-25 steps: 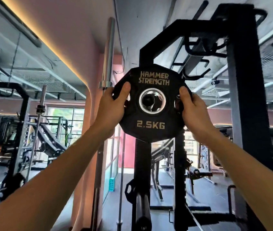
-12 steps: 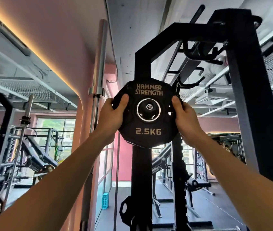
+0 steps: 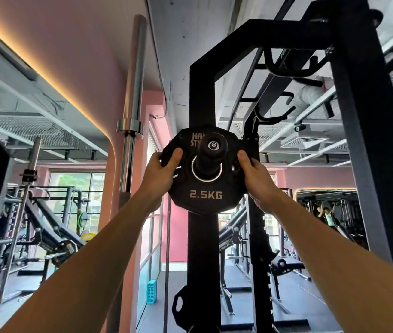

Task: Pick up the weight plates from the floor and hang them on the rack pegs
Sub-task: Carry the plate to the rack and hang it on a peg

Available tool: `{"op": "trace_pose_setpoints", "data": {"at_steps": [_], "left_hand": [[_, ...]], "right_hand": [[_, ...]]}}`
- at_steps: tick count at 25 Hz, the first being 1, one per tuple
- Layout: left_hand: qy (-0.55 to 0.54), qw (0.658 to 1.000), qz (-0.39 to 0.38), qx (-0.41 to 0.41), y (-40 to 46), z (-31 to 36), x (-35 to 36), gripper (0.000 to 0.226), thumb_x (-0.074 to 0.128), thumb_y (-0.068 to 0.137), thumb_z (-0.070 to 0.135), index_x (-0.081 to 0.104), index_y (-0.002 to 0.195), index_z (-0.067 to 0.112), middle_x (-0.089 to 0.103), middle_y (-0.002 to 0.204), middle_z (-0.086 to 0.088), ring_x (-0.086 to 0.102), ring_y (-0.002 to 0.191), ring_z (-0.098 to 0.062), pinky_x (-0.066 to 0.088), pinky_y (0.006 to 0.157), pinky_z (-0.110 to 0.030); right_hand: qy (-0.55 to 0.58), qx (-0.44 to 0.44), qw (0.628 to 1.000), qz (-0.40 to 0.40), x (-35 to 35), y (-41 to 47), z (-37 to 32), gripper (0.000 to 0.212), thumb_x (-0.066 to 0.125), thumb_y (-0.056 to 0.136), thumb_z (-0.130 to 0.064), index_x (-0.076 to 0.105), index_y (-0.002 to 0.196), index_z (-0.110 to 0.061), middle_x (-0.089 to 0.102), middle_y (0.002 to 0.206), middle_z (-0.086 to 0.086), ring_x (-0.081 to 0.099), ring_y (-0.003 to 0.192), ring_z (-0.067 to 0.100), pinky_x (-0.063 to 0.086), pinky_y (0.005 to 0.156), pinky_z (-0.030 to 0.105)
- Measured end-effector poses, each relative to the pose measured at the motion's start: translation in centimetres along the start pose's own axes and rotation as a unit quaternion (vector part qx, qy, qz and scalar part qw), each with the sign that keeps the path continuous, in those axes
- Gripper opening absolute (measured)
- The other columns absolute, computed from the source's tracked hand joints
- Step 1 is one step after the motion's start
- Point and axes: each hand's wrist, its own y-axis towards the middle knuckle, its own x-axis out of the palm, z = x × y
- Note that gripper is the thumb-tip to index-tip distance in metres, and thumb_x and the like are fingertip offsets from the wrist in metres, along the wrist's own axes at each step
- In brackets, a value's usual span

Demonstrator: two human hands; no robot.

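Gym rack upright [image 3: 202, 248]: peg [image 3: 212, 146] points near, through the plate [image 3: 205, 195] bore; left hand [image 3: 160, 175] and right hand [image 3: 254, 175] fingers grip its rims (equally near).

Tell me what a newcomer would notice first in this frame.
Dead centre, a black 2.5KG plate sits threaded over a black peg that pokes through its hole toward the camera, on the black rack upright. The left hand and right hand grip its two sides with arms raised. Just left, a chrome barbell stands upright against the pink wall.
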Motion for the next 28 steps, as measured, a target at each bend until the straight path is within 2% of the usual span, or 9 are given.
{"op": "trace_pose_setpoints", "data": {"at_steps": [7, 11, 13, 15, 17, 20, 23, 25, 28], "left_hand": [[0.02, 1.0, 0.014, 0.004, 1.1, -1.9, 0.3, 0.036, 0.057, 0.096, 0.036, 0.053, 0.121, 0.01, 0.065, 0.1, 0.002, 0.063, 0.082, -0.006, 0.049, 0.052, -0.008], [0.043, 0.999, 0.023, 0.008, 0.9, -1.9, 0.4, 0.033, 0.056, 0.097, 0.036, 0.053, 0.119, 0.012, 0.064, 0.097, 0.004, 0.062, 0.08, -0.005, 0.048, 0.051, -0.009], [0.077, 0.997, 0.02, 0.005, 0.4, -1.9, 0.1, 0.038, 0.054, 0.097, 0.04, 0.052, 0.123, 0.012, 0.065, 0.101, 0.003, 0.063, 0.086, -0.007, 0.049, 0.06, -0.014], [0.104, 0.994, 0.004, -0.019, -0.5, -1.9, -0.2, 0.045, 0.052, 0.097, 0.045, 0.05, 0.126, 0.012, 0.065, 0.11, -0.001, 0.064, 0.096, -0.016, 0.052, 0.07, -0.022], [0.109, 0.992, -0.007, -0.061, -2.2, -1.7, -0.7, 0.042, 0.05, 0.098, 0.047, 0.047, 0.122, 0.014, 0.065, 0.108, -0.004, 0.066, 0.094, -0.021, 0.057, 0.074, -0.032], [0.131, 0.985, -0.017, -0.106, -6.1, -2.2, -1.5, 0.036, 0.05, 0.098, 0.045, 0.046, 0.118, 0.014, 0.066, 0.098, -0.009, 0.068, 0.076, -0.022, 0.057, 0.072, -0.035], [0.205, 0.966, -0.04, -0.156, -12.0, -4.1, -2.4, 0.036, 0.058, 0.094, 0.043, 0.051, 0.113, 0.014, 0.066, 0.098, -0.01, 0.069, 0.077, -0.023, 0.056, 0.066, -0.03], [0.241, 0.948, -0.057, -0.199, -16.9, -5.7, -3.1, 0.035, 0.061, 0.092, 0.045, 0.054, 0.109, 0.016, 0.067, 0.096, -0.007, 0.069, 0.079, -0.023, 0.055, 0.067, -0.031], [0.263, 0.924, -0.071, -0.268, -25.0, -7.4, -3.8, 0.028, 0.064, 0.091, 0.04, 0.058, 0.101, 0.015, 0.068, 0.089, -0.008, 0.067, 0.075, -0.023, 0.052, 0.07, -0.034]], "right_hand": [[-0.004, 0.028, 0.999, -0.03, -0.5, 1.3, 1.5, 0.03, 0.046, 0.099, -0.044, 0.063, 0.098, -0.019, 0.073, 0.079, 0.002, 0.069, 0.078, 0.018, 0.055, 0.085, 0.04], [-0.038, 0.013, 0.999, -0.014, -0.3, 1.4, 1.9, 0.034, 0.044, 0.098, -0.05, 0.062, 0.098, -0.021, 0.071, 0.09, 0.006, 0.068, 0.089, 0.024, 0.054, 0.09, 0.044], [-0.113, 0.007, 0.994, 0.005, -0.3, 0.7, 1.8, 0.049, 0.04, 0.097, -0.056, 0.059, 0.109, -0.013, 0.068, 0.092, 0.009, 0.066, 0.082, 0.021, 0.055, 0.08, 0.039], [-0.188, 0.029, 0.982, -0.016, -0.6, -0.8, 2.0, 0.062, 0.035, 0.095, -0.062, 0.056, 0.11, -0.006, 0.067, 0.086, 0.017, 0.065, 0.066, 0.025, 0.055, 0.061, 0.036], [-0.211, 0.06, 0.975, -0.043, -1.5, -2.8, 2.5, 0.062, 0.035, 0.095, -0.061, 0.053, 0.109, -0.003, 0.067, 0.078, 0.02, 0.065, 0.058, 0.028, 0.054, 0.052, 0.034], [-0.25, 0.082, 0.962, -0.079, -2.8, -6.5, 3.7, 0.059, 0.039, 0.096, -0.059, 0.054, 0.111, -0.004, 0.068, 0.087, 0.016, 0.066, 0.066, 0.023, 0.055, 0.062, 0.037], [-0.29, 0.088, 0.946, -0.112, -4.0, -11.8, 5.0, 0.051, 0.042, 0.096, -0.055, 0.057, 0.106, -0.007, 0.068, 0.091, 0.008, 0.065, 0.08, 0.022, 0.054, 0.076, 0.04], [-0.308, 0.102, 0.936, -0.133, -5.1, -15.9, 6.2, 0.043, 0.045, 0.096, -0.052, 0.059, 0.094, -0.011, 0.067, 0.093, 0.008, 0.064, 0.089, 0.024, 0.05, 0.084, 0.042], [-0.311, 0.151, 0.926, -0.149, -6.9, -22.7, 7.6, 0.037, 0.05, 0.097, -0.044, 0.056, 0.078, -0.013, 0.064, 0.089, 0.012, 0.06, 0.086, 0.026, 0.045, 0.077, 0.037]]}}
